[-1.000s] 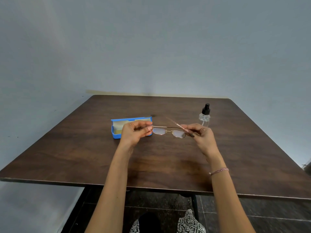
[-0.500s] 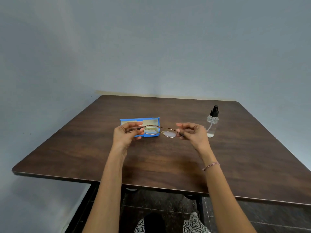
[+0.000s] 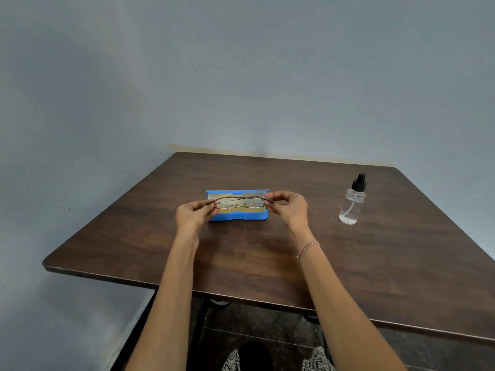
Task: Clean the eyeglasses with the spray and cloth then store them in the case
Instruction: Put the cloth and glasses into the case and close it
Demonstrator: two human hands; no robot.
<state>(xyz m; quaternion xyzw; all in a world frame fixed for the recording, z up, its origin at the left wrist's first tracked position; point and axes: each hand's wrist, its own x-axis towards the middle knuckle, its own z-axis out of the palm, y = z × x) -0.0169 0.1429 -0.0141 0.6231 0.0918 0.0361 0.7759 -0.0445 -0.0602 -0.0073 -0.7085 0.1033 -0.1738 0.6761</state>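
Thin gold-framed eyeglasses [image 3: 239, 202], temples folded, hang just over the open blue case [image 3: 235, 216] with its pale lining, at the middle of the table. My left hand [image 3: 195, 216] pinches the left end of the frame. My right hand [image 3: 288, 207] pinches the right end. Whether the lenses touch the lining I cannot tell. A clear spray bottle [image 3: 352, 202] with a black nozzle stands upright to the right, apart from my hands. No cloth shows.
The dark wooden table [image 3: 267, 258] stands against a grey wall, with its near edge low in the frame. Below the edge are a dark floor and patterned trouser legs. A beaded bracelet [image 3: 308, 247] circles my right wrist.
Both hands carried the folded eyeglasses left and away from me until they came over the open case. The view turned left, so the bottle now sits farther right.
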